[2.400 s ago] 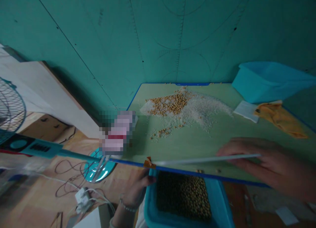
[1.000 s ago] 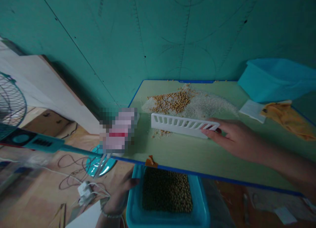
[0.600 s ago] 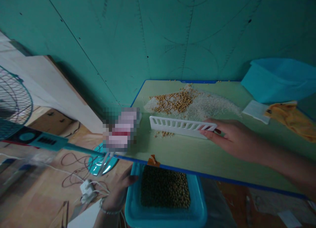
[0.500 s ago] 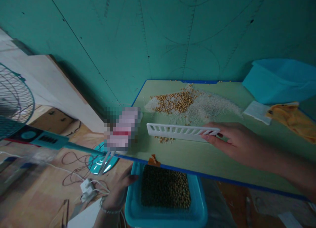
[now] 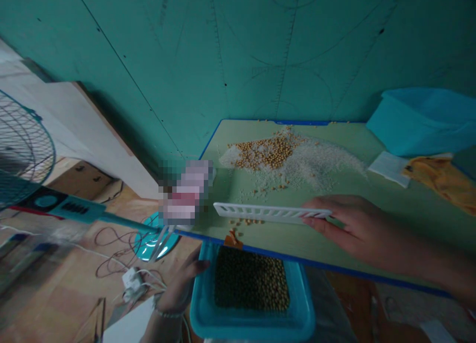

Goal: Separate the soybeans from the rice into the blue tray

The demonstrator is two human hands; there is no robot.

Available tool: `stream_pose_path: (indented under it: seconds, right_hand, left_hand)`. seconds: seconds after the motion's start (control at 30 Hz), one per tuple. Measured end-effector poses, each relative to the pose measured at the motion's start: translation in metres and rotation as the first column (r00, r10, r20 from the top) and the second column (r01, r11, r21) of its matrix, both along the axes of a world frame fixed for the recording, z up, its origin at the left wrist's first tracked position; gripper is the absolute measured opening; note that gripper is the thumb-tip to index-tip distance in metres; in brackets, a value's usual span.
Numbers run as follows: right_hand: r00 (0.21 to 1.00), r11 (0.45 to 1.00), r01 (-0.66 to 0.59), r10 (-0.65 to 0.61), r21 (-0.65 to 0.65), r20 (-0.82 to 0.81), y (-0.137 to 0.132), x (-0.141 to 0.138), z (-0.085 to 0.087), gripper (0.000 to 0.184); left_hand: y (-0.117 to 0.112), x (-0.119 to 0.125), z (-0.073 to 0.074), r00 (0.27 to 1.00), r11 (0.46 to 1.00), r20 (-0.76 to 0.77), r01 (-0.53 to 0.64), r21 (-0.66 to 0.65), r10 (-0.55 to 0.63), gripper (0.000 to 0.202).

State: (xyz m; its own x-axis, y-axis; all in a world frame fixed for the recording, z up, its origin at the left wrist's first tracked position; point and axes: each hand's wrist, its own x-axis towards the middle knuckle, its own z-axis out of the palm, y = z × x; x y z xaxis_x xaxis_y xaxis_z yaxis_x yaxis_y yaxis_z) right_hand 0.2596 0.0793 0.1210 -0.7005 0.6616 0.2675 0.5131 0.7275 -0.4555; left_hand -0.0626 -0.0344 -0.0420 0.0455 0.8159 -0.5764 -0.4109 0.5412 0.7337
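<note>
My right hand grips one end of a white slotted strip that lies across the green tabletop near its front edge. A few soybeans sit just in front of the strip. My left hand holds the left rim of a blue tub full of beans below the table's edge. A pile of soybeans mixed with white rice lies further back on the table.
A blue bin stands at the back right, with a white paper and a yellow cloth beside it. A standing fan, cables and a blurred object are at the left. A teal wall is behind.
My right hand has dragged the slotted strip from beside the pile toward the table's front edge, pushing a few beans along. The left hand stays on the tub.
</note>
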Motion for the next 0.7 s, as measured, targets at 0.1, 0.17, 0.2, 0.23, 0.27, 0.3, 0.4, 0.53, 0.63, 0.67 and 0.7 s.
stream_pose_path:
  seconds: [0.1,0.17,0.2,0.23,0.27,0.3,0.4,0.53,0.63,0.67,0.7]
  right_hand:
    - [1.000,0.999,-0.023,0.023,0.031,-0.012,-0.006,0.000,0.001,0.022]
    - [1.000,0.999,-0.023,0.023,0.036,-0.013,-0.010,-0.001,0.001,0.022]
    - [1.000,0.999,-0.020,0.021,0.035,-0.010,-0.012,-0.001,0.002,0.022]
    - [1.000,0.999,-0.021,0.021,0.032,-0.007,-0.013,-0.001,0.002,0.022]
    - [1.000,0.999,-0.021,0.021,0.032,-0.009,-0.015,-0.001,0.003,0.023]
    - [1.000,0.999,-0.019,0.019,0.036,-0.013,-0.016,-0.001,0.003,0.023]
    - [1.000,0.998,0.004,-0.003,0.058,-0.018,-0.021,0.000,0.003,0.024]
    - [1.000,0.999,-0.002,0.003,0.045,-0.015,-0.027,0.002,0.002,0.024]
    - [1.000,0.999,-0.025,0.025,0.032,-0.015,-0.032,0.002,0.002,0.024]
    - [0.999,0.999,-0.026,0.027,0.040,-0.017,-0.033,0.002,0.003,0.024]
    - [0.999,0.998,-0.025,0.026,0.052,-0.018,-0.034,0.002,0.003,0.025]
  left_hand:
    - [-0.003,0.008,0.009,0.997,0.996,0.001,-0.075,0.046,0.075,0.055]
    - [-0.004,0.012,0.015,0.996,0.995,0.028,-0.089,0.044,0.088,0.051]
    - [-0.004,0.013,0.017,0.996,0.996,0.039,-0.084,0.040,0.082,0.047]
    - [-0.004,0.014,0.020,0.996,0.996,0.045,-0.079,0.035,0.078,0.043]
    - [-0.004,0.015,0.022,0.996,0.997,0.046,-0.078,0.030,0.076,0.040]
    - [-0.004,0.015,0.023,0.996,0.997,0.044,-0.079,0.025,0.078,0.038]
    - [-0.003,0.014,0.023,0.995,0.996,0.049,-0.091,0.013,0.090,0.040]
    - [-0.004,0.012,0.020,0.998,0.999,0.046,-0.048,0.011,0.047,0.042]
    - [-0.004,0.011,0.016,0.997,0.999,0.071,-0.032,0.005,0.032,0.042]
    - [-0.003,0.010,0.015,0.997,0.999,0.078,-0.031,0.011,0.030,0.042]
    - [-0.003,0.010,0.014,0.996,0.999,0.080,-0.032,0.021,0.030,0.042]
